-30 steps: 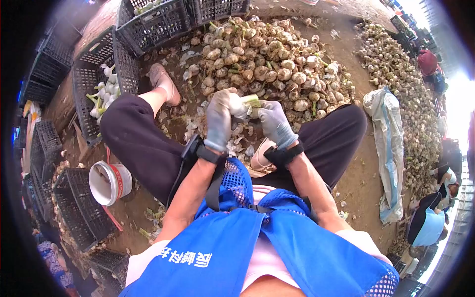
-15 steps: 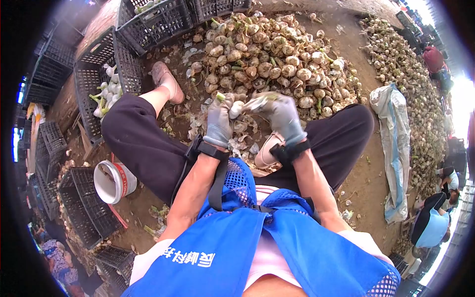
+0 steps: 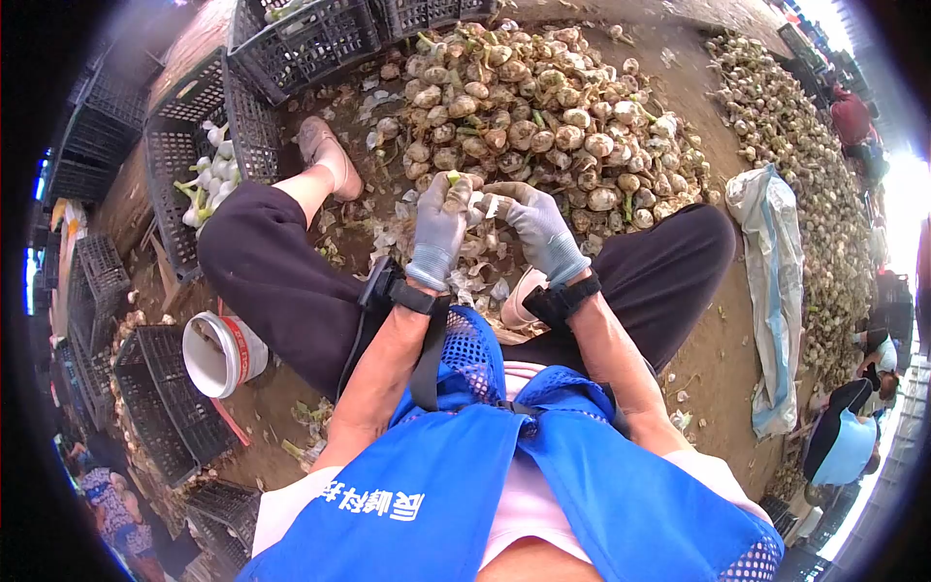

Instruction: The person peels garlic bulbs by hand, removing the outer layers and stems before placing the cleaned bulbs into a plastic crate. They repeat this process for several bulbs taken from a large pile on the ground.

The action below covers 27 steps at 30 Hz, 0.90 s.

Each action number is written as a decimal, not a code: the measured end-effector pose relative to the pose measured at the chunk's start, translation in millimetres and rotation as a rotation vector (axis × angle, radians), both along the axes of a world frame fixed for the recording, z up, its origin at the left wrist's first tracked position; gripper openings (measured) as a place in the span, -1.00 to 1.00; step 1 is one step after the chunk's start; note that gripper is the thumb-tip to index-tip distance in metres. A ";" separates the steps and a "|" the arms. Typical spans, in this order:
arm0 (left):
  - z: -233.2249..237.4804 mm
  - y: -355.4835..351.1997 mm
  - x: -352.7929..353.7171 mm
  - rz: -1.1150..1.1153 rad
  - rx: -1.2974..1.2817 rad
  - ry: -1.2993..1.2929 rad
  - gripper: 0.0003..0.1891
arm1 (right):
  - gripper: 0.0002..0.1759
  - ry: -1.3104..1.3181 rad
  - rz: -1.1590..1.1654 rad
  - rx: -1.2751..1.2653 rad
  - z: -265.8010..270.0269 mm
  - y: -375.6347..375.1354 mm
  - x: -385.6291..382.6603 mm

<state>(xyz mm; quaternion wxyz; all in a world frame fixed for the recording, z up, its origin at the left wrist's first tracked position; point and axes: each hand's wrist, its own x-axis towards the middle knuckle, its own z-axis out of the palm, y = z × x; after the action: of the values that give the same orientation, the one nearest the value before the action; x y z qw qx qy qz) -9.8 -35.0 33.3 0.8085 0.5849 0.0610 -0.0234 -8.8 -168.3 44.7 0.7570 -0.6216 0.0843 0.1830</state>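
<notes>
In my gloved left hand is a garlic bulb, its cut green stem poking out above the curled fingers. My right hand, also in a grey glove, meets it from the right, thumb and fingers pinched on the bulb's white papery skin. My fingers cover most of the bulb. Just beyond both hands lies a large heap of unpeeled garlic with brown, dirty skins. Loose peelings litter the ground below the hands, between my legs.
A black crate at left holds white garlic bulbs. More black crates stand beyond it. A white bucket sits by my left leg. To the right are a plastic sack, a longer garlic heap and other people.
My right hand has come in to the bulb from slightly right, where it held a strip of pale skin; that strip no longer shows. The left hand has shifted a little up and right.
</notes>
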 end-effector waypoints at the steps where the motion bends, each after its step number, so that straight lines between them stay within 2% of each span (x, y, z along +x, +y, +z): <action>1: -0.7 1.9 -0.4 0.005 0.001 0.002 -0.79 | -0.63 0.007 -0.015 0.009 -2.9 1.9 0.0; 3: -2.1 3.2 -0.4 -0.002 -0.018 0.047 -0.79 | -0.67 -0.005 -0.011 -0.080 -3.5 2.9 -2.4; 5: -5.0 3.4 0.6 -0.004 -0.029 0.066 -0.80 | -0.70 0.075 -0.028 0.011 -0.7 -1.6 -4.6; 6: -8.6 3.5 1.1 0.015 -0.157 0.096 -0.80 | -0.73 0.013 -0.036 0.118 -0.4 -3.7 -5.9; 7: -11.4 3.4 1.7 0.034 -0.285 0.124 -0.79 | -0.73 0.009 -0.034 0.116 1.7 -6.8 -7.1; 9: -14.3 3.1 1.9 0.025 -0.303 0.106 -0.80 | -0.73 0.156 -0.048 0.252 8.1 -12.8 -9.1; 10: -14.4 2.8 2.2 0.016 -0.249 0.106 -0.81 | -0.72 0.139 -0.061 0.136 5.7 -14.0 -8.4; 11: -14.8 2.7 1.7 0.008 -0.196 0.108 -0.82 | -0.72 0.137 -0.060 0.133 3.6 -11.6 -7.2; 13: -9.5 2.0 -0.8 0.017 -0.204 0.133 -0.84 | -0.71 -0.101 -0.024 -0.166 -4.2 -1.5 -3.5; 14: -8.8 3.6 -1.2 0.006 -0.182 0.153 -0.85 | -0.72 -0.215 -0.018 -0.177 -28.8 -0.5 1.4; 15: -8.1 5.3 -1.3 -0.003 -0.160 0.172 -0.85 | -0.72 -0.218 -0.016 -0.177 -19.8 -0.7 -1.6; 17: -13.2 6.4 -2.2 0.035 -0.208 0.158 -0.85 | -0.73 0.116 -0.042 0.028 7.6 -2.6 -10.6; 18: -15.7 5.8 -2.5 0.067 -0.258 0.147 -0.85 | -0.72 0.115 -0.029 0.105 4.7 -7.3 -9.6; 21: -16.9 4.7 -1.7 0.086 -0.364 0.130 -0.86 | -0.71 0.136 -0.095 0.047 0.8 -14.1 -9.3; 22: -13.7 3.5 -1.7 0.097 -0.290 0.146 -0.86 | -0.67 -0.020 -0.073 -0.061 1.1 -11.3 -9.9; 23: -10.4 2.6 -2.2 0.107 -0.212 0.164 -0.86 | -0.67 -0.021 -0.073 -0.062 -2.5 -5.8 -10.4; 24: -5.1 1.2 -2.3 0.085 -0.069 0.177 -0.87 | -0.64 -0.259 -0.072 -0.319 -9.5 1.5 -11.5; 25: -8.9 -0.3 -2.9 0.077 -0.068 0.179 -0.87 | -0.61 -0.496 -0.071 -0.577 -11.0 10.0 -13.8; 26: -15.6 -2.2 -3.2 0.078 0.142 0.015 -0.87 | -0.62 -0.560 -0.171 -0.695 -11.4 17.6 -17.5; 27: -11.3 -3.5 -4.4 0.082 0.350 -0.152 -0.88 | -0.62 -0.559 -0.175 -0.696 -13.7 15.1 -16.1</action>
<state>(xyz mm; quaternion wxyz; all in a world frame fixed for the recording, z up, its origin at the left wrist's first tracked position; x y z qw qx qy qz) -14.2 -38.4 22.0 0.6972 0.7135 0.0268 0.0645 -24.9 -153.2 31.0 0.5092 -0.8552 -0.0148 -0.0957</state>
